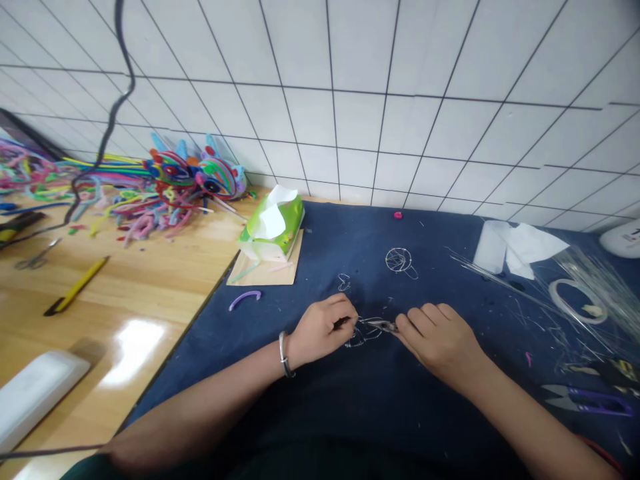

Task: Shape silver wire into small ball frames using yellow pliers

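Observation:
My left hand (323, 328), a metal bangle on its wrist, is closed in a pinch on a small bent shape of thin silver wire (361, 335) lying on the dark blue cloth (350, 400). Facing it from the right, my right hand (440, 340) is closed round small pliers (383, 325) whose jaws meet the wire between the two hands. A coiled wire ring (399, 260) and a small wire loop (343, 282) lie just beyond the hands.
A green tissue pack (273, 227) sits on a card at the cloth's left edge, near a purple pipe-cleaner piece (245, 299). Coloured pipe cleaners (150, 193) pile at back left. A yellow utility knife (75, 287), scissors (35, 259), straight wires (575, 287), a tape roll (575, 300) and purple snips (585, 400) lie around.

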Available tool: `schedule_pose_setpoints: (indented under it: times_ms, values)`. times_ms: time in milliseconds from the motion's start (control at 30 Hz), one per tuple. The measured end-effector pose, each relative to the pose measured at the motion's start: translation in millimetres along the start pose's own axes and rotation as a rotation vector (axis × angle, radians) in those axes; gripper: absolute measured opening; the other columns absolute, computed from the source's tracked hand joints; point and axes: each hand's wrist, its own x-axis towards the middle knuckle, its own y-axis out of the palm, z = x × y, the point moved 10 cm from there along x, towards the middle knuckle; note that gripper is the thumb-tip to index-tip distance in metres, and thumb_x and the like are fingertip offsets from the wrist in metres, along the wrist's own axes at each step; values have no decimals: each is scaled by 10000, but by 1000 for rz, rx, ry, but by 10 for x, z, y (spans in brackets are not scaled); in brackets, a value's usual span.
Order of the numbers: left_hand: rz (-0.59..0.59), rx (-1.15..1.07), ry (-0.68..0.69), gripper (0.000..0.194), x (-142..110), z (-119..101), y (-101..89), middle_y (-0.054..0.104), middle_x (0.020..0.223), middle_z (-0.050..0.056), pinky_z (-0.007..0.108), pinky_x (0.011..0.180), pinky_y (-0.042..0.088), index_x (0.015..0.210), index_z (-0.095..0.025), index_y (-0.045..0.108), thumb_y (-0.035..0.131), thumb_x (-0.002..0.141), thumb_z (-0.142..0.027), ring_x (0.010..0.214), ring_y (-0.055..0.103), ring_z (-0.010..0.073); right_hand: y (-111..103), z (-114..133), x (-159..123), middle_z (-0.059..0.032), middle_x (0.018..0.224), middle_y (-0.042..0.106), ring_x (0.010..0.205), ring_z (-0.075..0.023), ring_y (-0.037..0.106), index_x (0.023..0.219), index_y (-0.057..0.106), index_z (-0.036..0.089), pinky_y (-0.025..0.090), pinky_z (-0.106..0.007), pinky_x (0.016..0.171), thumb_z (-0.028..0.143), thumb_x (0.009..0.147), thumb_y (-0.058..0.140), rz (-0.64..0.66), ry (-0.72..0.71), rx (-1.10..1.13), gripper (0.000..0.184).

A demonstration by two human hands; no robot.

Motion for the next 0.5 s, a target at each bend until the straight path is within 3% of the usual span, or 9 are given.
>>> schedule_pose_setpoints:
  times_ms: [367, 500]
  values:
    - [-42, 179, -76, 132, -11, 88, -24, 485, 689, -6, 201, 586, 384, 662, -154, 527, 460, 727, -59, 609, 460, 90, -43, 59, 10, -19, 739, 533, 677, -135, 403, 924, 583, 170, 246, -311, 620, 198, 837, 500, -26, -56, 19, 124]
    - [-45, 158, -58, 134, 0, 76, -34, 483, 692, -8, 200, 580, 387, 666, -153, 519, 453, 726, -52, 608, 458, 89, -44, -10, 25, -27, 714, 532, 682, -140, 408, 932, 590, 168, 251, -310, 633, 207, 846, 487, -17, -5, 45, 139]
